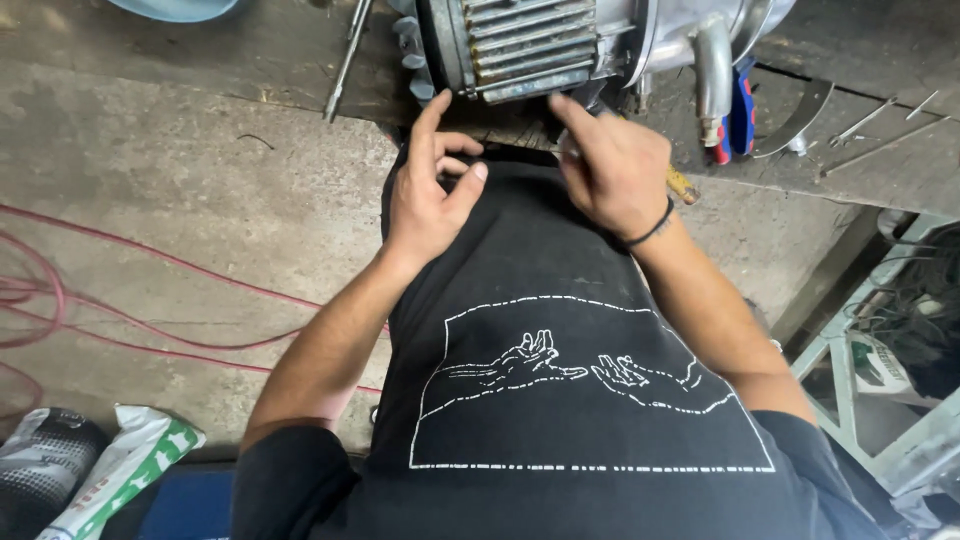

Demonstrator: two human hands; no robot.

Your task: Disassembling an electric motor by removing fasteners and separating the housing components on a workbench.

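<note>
Grey finned motor (525, 45) sits at bench edge; left hand (430, 195) empty, fingers spread, index up near fins; right hand (615, 170) grips yellow-handled tool (683, 186), index touching motor.

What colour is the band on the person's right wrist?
Black: a thin band around the wrist of the right hand, clearest in the head view.

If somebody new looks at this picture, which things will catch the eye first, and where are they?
First come the two bare hands in the upper middle: the left hand and the right hand reach to the edge of a ribbed grey motor on the workbench. Next is the black shirt with a white line drawing, filling the lower middle. A red cable curls over the concrete floor on the left.
</note>
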